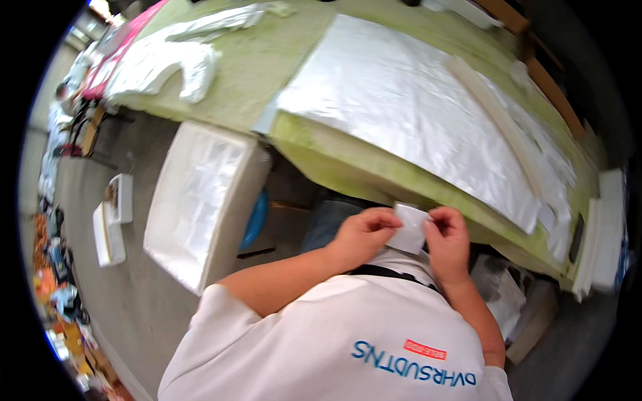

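Observation:
Close to my body, by the table's near edge, I hold a small white square [409, 230] that looks like a folded sheet or flat pouch. My left hand [364, 235] pinches its left edge between thumb and fingers. On the opposite edge, my right hand [449, 242] has a similar pinch. Just beyond my hands, a large shiny whitish plastic sheet [388, 87] lies flat on the green tabletop [267, 80]. Across the sheet's right part runs a long pale strip [498, 120].
To my left stands a deep white bin [157, 224] with clear plastic inside. Behind it shows something blue [255, 220]. More shiny plastic [157, 67] lies at the table's far left. White boxes [110, 234] are on the floor, and a plastic bag [498, 287] sits under the table's right side.

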The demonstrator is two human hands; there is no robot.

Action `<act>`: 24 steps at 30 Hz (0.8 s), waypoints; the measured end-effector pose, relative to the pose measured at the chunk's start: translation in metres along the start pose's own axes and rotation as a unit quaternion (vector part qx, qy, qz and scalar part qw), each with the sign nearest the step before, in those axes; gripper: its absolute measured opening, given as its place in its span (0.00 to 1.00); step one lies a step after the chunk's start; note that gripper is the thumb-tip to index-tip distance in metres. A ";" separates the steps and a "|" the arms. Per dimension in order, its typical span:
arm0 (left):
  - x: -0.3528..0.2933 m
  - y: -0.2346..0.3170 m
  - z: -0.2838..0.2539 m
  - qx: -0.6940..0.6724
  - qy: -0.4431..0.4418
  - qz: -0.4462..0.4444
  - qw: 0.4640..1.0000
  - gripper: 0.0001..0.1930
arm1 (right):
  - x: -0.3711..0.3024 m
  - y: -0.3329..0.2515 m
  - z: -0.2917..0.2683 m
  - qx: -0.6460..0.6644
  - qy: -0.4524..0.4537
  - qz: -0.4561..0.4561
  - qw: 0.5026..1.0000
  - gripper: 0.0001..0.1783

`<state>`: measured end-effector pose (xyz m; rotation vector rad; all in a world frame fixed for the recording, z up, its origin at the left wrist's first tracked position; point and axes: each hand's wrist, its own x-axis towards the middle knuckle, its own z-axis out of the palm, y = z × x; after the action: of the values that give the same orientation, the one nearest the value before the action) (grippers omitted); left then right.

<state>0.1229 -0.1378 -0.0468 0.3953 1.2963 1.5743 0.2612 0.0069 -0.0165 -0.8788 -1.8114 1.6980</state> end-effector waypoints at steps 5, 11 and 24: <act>-0.007 0.011 -0.014 0.051 0.034 0.030 0.998 0.09 | -0.005 -0.007 0.012 0.040 -0.018 0.034 0.998 0.12; -0.038 0.074 -0.107 0.055 0.154 0.234 0.958 0.13 | -0.004 -0.001 0.019 0.065 -0.055 0.054 0.995 0.09; -0.180 0.085 -0.433 0.393 0.519 -0.054 0.758 0.07 | 0.000 0.009 0.027 0.082 -0.100 0.094 0.987 0.07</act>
<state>-0.1693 -0.5132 -0.0726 -0.1316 2.8054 1.0229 0.2425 -0.0109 -0.0283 -0.8579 -1.7275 2.0891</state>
